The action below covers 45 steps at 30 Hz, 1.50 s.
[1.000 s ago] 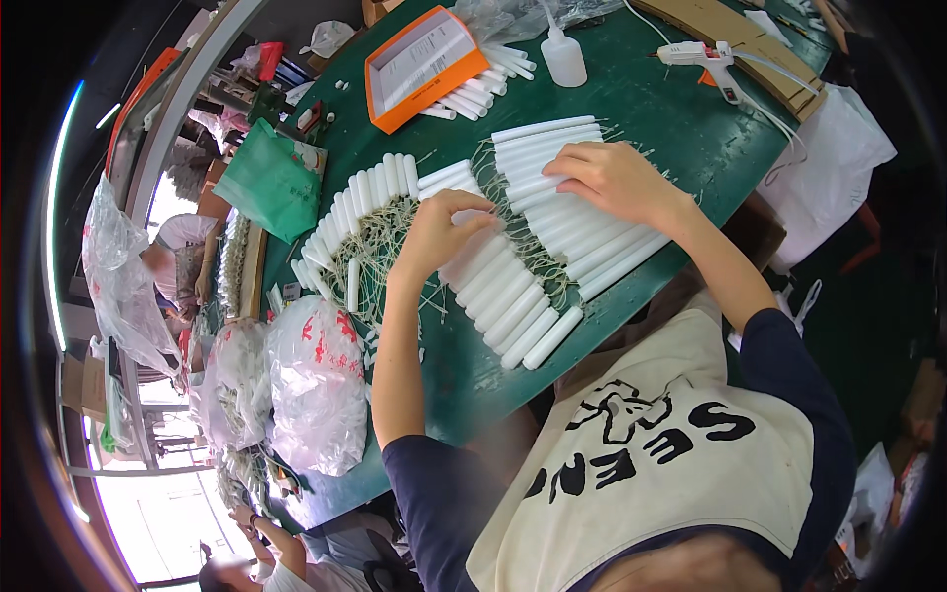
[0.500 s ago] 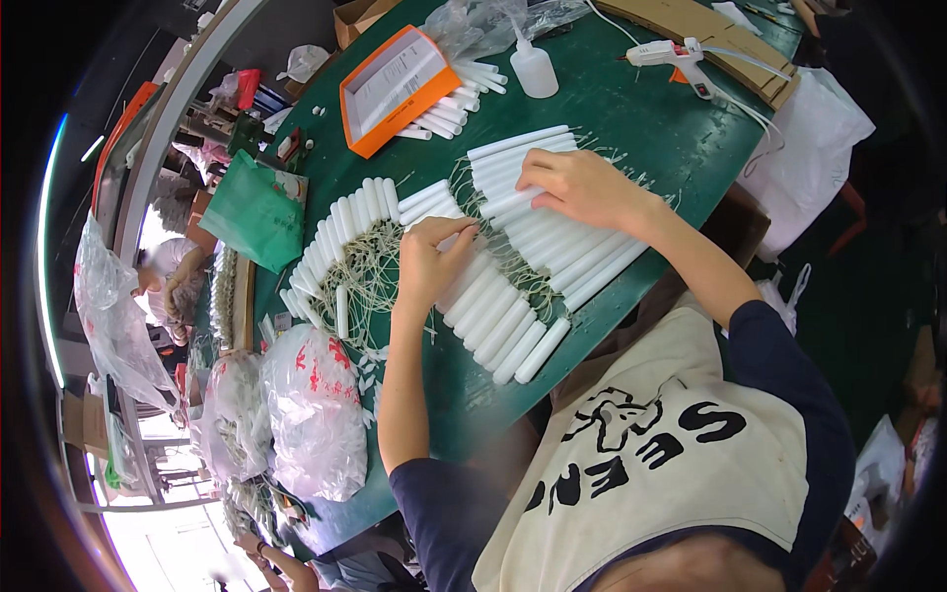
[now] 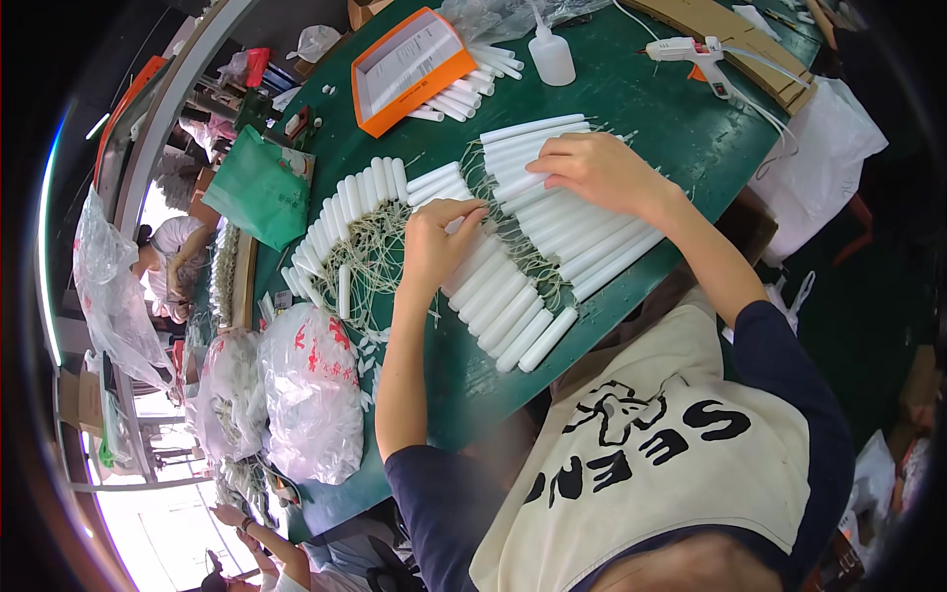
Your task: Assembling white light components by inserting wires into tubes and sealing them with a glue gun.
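Note:
White tubes with thin pale wires lie in rows on a green table (image 3: 444, 409). My left hand (image 3: 434, 247) is above the upper end of the row of shorter tubes (image 3: 498, 301). Its thumb and forefinger are closed in a pinch beside the tangled wires (image 3: 513, 255); what sits between them is too small to name. To the right, my right hand (image 3: 597, 170) rests over the row of longer tubes (image 3: 592, 242), fingers bent and drawn together. Its fingertips touch the tubes near their left ends, and their grip is partly hidden.
A curved row of tubes (image 3: 335, 219) stands left of my hands. Farther back are an orange box (image 3: 371, 116), loose tubes (image 3: 456, 102), a squeeze bottle (image 3: 550, 59) and a corded glue gun (image 3: 691, 54). Filled plastic bags (image 3: 311, 414) crowd the left edge. Another person (image 3: 168, 266) sits beyond.
The whole view has shifted slightly. My hands stay at nearly the same tubes; my right thumb and fingers have come closer together. More of a person shows at the lower left.

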Each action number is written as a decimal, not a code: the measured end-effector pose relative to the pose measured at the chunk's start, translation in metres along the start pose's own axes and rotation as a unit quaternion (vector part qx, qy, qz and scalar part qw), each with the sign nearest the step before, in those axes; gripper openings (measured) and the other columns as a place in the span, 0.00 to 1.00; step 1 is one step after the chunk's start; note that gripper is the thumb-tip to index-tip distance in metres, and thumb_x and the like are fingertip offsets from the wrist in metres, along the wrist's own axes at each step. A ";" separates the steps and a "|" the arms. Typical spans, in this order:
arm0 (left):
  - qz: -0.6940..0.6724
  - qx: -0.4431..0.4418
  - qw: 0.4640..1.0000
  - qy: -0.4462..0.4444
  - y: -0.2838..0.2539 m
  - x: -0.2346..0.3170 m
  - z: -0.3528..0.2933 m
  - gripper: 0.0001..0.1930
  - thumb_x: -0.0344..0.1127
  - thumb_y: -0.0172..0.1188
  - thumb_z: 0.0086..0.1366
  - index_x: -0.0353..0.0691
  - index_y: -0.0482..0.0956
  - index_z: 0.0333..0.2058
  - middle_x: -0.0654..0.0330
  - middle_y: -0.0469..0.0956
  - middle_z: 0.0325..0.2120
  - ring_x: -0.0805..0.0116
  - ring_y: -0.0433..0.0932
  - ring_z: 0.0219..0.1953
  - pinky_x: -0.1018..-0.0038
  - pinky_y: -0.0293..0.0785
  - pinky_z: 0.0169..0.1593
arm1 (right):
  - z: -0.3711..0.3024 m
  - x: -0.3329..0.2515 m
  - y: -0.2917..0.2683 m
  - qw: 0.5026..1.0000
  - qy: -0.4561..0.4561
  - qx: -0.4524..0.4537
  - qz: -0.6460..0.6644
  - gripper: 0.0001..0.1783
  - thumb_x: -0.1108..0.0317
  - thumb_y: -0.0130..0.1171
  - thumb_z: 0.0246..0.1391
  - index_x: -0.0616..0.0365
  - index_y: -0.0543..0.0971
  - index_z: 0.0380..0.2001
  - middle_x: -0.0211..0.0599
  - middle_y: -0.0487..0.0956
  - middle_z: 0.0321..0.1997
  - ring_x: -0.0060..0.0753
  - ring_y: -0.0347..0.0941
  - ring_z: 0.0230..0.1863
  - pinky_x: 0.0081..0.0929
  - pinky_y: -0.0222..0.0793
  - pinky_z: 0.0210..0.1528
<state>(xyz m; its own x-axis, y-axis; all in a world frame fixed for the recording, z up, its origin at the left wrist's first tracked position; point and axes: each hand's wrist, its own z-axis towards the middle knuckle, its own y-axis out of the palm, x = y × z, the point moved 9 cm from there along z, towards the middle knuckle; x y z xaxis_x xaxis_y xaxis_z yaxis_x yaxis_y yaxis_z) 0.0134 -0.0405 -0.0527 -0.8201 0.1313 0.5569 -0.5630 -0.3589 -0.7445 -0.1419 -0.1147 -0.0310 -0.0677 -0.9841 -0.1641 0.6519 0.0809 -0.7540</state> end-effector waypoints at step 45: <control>0.341 -0.015 0.939 0.051 0.015 -0.084 0.122 0.13 0.33 0.59 0.56 0.42 0.77 0.42 0.59 0.77 0.41 0.58 0.75 0.43 0.65 0.73 0.43 | -0.026 0.008 0.010 0.999 0.031 -0.035 -0.006 0.07 0.68 0.56 0.49 0.56 0.77 0.32 0.34 0.74 0.35 0.36 0.70 0.42 0.32 0.66 0.45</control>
<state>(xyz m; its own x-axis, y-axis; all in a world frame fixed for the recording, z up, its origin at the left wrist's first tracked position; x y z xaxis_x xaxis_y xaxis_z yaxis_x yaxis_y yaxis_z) 0.0864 -0.1694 -0.0659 -0.9954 -0.0316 -0.0902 0.0955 -0.3658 -0.9258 -0.1556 -0.1178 -0.0567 -0.1235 -0.9733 -0.1935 0.5964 0.0831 -0.7984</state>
